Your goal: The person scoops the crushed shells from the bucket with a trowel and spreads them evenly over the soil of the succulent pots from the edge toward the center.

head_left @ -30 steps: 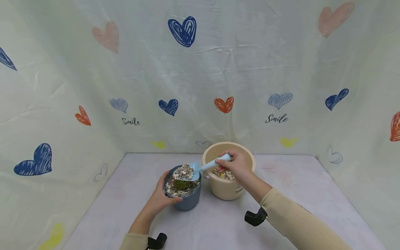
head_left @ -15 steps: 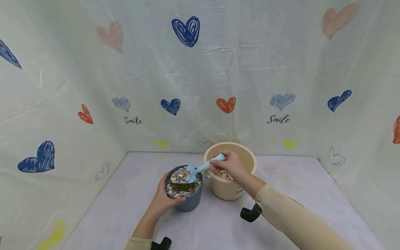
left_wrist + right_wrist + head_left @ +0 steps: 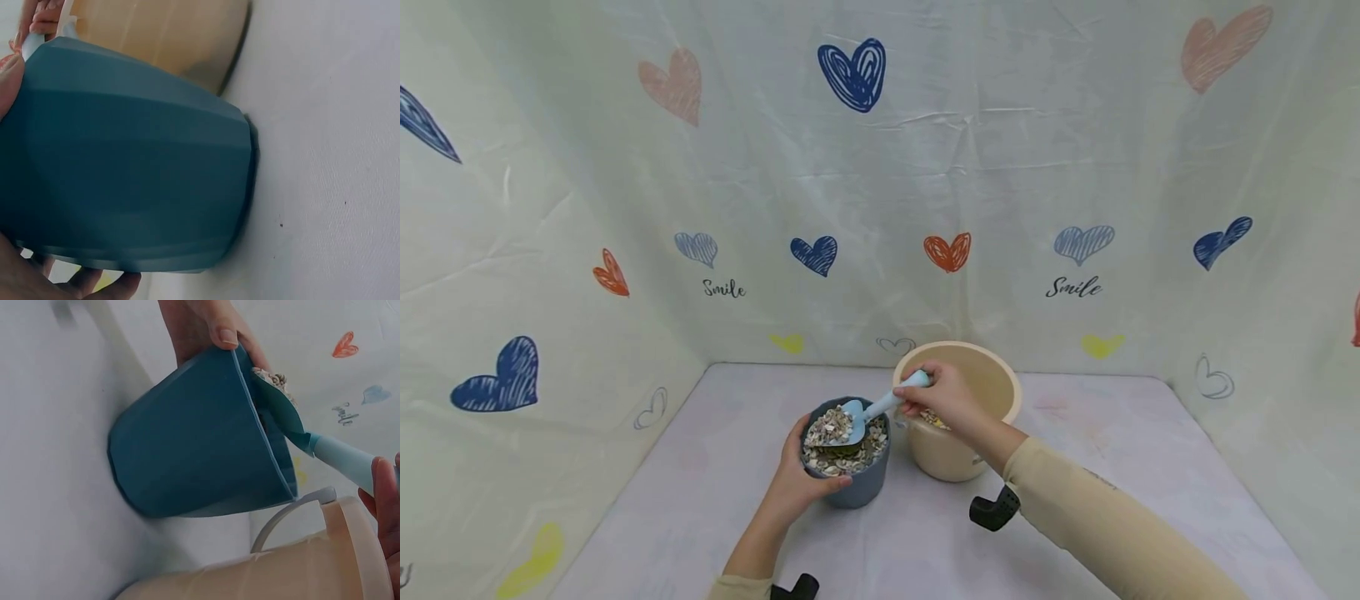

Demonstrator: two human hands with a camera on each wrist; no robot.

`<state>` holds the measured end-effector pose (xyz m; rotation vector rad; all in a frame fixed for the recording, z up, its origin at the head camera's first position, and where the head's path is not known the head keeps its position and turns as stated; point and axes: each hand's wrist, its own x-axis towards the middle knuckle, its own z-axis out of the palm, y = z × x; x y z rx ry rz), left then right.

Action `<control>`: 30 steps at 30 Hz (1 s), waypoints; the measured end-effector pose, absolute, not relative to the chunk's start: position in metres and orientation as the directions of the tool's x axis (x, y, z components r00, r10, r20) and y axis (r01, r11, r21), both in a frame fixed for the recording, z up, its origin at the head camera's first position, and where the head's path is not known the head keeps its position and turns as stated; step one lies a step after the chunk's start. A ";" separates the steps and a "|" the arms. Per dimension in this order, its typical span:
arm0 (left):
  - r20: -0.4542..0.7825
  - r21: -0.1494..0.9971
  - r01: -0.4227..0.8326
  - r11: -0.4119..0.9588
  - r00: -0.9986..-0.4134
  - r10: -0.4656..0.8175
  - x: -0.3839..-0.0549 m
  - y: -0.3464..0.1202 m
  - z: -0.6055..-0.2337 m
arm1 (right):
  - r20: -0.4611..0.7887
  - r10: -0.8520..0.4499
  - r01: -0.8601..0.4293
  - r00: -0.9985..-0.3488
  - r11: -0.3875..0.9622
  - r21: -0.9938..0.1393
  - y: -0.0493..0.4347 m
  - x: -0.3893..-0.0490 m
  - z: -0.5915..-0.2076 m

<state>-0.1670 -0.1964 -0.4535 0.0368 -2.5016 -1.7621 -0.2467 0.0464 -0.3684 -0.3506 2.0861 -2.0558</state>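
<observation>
A blue-grey plant pot [image 3: 861, 487] stands on the table, with pale pebbles and a small green plant [image 3: 842, 451] inside. My left hand [image 3: 797, 483] holds the pot, thumb on its near side and fingers round the left. In my right hand [image 3: 951, 402] is the handle of a light-blue garden trowel [image 3: 883, 406], its blade heaped with pebbles [image 3: 831, 426] over the pot's opening. The blade partly hides the plant. The right wrist view shows the trowel [image 3: 344, 460] reaching in over the rim of the pot [image 3: 194, 437].
Just right of the pot stands a beige bucket [image 3: 947, 462], with pebbles in it partly hidden by my right hand. Its grey handle [image 3: 275, 519] hangs on the side facing the pot. Behind the table [image 3: 1075, 467] hangs a heart-patterned curtain [image 3: 880, 183].
My right hand has moved left and slightly down, carrying the loaded trowel farther across the pot, toward its left rim. The left hand keeps its hold on the pot.
</observation>
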 end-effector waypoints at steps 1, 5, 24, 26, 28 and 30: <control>0.042 0.940 0.015 0.342 -0.996 -0.073 -0.167 -0.196 -0.453 | 0.033 -0.299 -0.039 -0.954 0.017 -0.999 0.045 -0.247 -0.369; 0.014 0.937 -0.019 0.350 -0.996 -0.091 -0.165 -0.194 -0.451 | 0.037 -0.304 -0.052 -0.952 0.043 -0.998 0.042 -0.247 -0.370; -0.001 0.965 0.000 0.262 -1.000 0.004 -0.157 -0.203 -0.448 | 0.049 -0.341 -0.056 -0.939 0.009 -0.998 0.036 -0.247 -0.375; -0.008 0.975 0.005 0.224 -0.998 0.058 -0.160 -0.211 -0.448 | 0.049 -0.346 -0.056 -0.937 0.009 -0.998 0.036 -0.247 -0.376; -0.014 0.981 0.008 0.191 -0.993 0.114 -0.164 -0.218 -0.449 | 0.048 -0.346 -0.056 -0.937 0.013 -0.998 0.037 -0.247 -0.376; -0.014 0.985 0.017 0.174 -0.984 0.175 -0.170 -0.224 -0.450 | 0.050 -0.346 -0.060 -0.937 0.017 -0.998 0.037 -0.247 -0.376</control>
